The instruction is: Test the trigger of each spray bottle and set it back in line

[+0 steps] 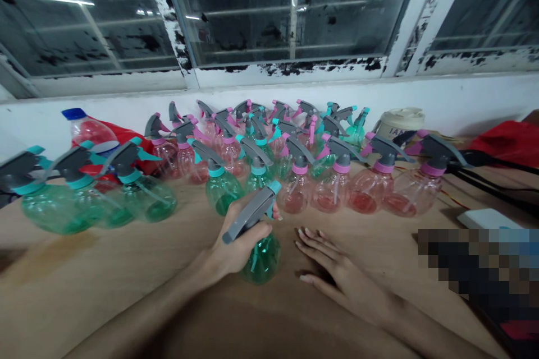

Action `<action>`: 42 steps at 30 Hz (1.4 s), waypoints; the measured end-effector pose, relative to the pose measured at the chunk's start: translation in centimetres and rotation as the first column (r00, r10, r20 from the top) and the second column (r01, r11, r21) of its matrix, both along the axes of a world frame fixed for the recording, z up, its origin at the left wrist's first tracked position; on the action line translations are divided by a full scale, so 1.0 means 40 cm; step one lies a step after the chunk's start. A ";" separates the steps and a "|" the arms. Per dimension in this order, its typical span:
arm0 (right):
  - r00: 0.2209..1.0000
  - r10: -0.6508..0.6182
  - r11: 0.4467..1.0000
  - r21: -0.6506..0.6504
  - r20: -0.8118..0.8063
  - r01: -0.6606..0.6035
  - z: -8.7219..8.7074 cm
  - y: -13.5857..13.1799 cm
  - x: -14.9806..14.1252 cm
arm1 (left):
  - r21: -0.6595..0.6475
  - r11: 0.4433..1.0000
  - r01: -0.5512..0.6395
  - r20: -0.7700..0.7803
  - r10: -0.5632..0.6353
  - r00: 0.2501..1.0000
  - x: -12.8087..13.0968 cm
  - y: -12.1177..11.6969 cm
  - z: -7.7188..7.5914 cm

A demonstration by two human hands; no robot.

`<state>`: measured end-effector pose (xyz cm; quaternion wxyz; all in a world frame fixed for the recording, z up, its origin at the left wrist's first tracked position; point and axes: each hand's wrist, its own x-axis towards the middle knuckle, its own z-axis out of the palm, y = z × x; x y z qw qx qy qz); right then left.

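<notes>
Lettering (392,133) is showing on a pale tub (404,118) near the wall, seemingly reading "IAM", though curve and blur are making it uncertain. Left grip (241,242) is closing around the neck of a green spray bottle (261,265), thumb and fingers wrapping below its grey sprayer head (252,212). Bottle is sitting at the near middle of the counter (177,275), its teal nozzle (274,187) pointing away and to the right. Right grip (337,270) is lying released and palm down on the counter, fingers extending, holding nothing, just right of the bottle. Beyond both, pink spray bottles (330,193) are standing in the front row beside two green ones (224,188); more green bottles (158,202) are clustering at left, near a blue-capped bottle (90,133). Red cloth (503,143) is lying far right.
</notes>
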<state>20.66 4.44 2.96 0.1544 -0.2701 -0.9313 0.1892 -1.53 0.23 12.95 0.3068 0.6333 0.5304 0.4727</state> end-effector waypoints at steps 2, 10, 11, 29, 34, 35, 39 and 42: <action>1.000 0.000 1.000 -0.012 -0.006 0.000 0.003 0.000 0.000 | 0.001 1.000 -0.009 -0.010 0.009 1.000 -0.001 0.000 -0.002; 1.000 -0.007 0.999 -0.032 0.004 0.007 -0.003 0.002 0.000 | 0.057 0.994 -0.090 -0.071 0.094 0.993 0.017 -0.004 0.010; 1.000 -0.007 1.000 -0.031 -0.003 0.007 -0.004 0.002 0.001 | 0.077 0.992 -0.105 -0.074 0.110 0.991 0.019 -0.004 0.012; 1.000 0.011 1.000 -0.018 -0.016 -0.011 0.001 0.002 0.001 | -0.016 0.997 -0.070 0.023 0.070 0.997 0.012 -0.002 -0.009; 1.000 0.003 1.000 -0.024 0.003 -0.003 0.000 0.002 0.000 | -0.024 0.996 -0.082 0.020 0.083 0.996 0.014 -0.005 -0.010; 1.000 0.003 1.000 -0.025 0.006 -0.003 -0.001 0.002 0.000 | -0.017 0.996 -0.085 0.015 0.086 0.996 0.014 -0.004 -0.011; 1.000 0.010 1.000 -0.017 0.008 -0.010 -0.002 0.002 0.000 | -0.031 0.995 -0.096 -0.005 0.095 0.995 0.015 -0.004 -0.008; 1.000 0.012 1.000 -0.014 -0.020 -0.012 -0.004 0.002 0.000 | -0.031 0.998 -0.063 -0.012 0.062 0.998 0.015 -0.004 -0.002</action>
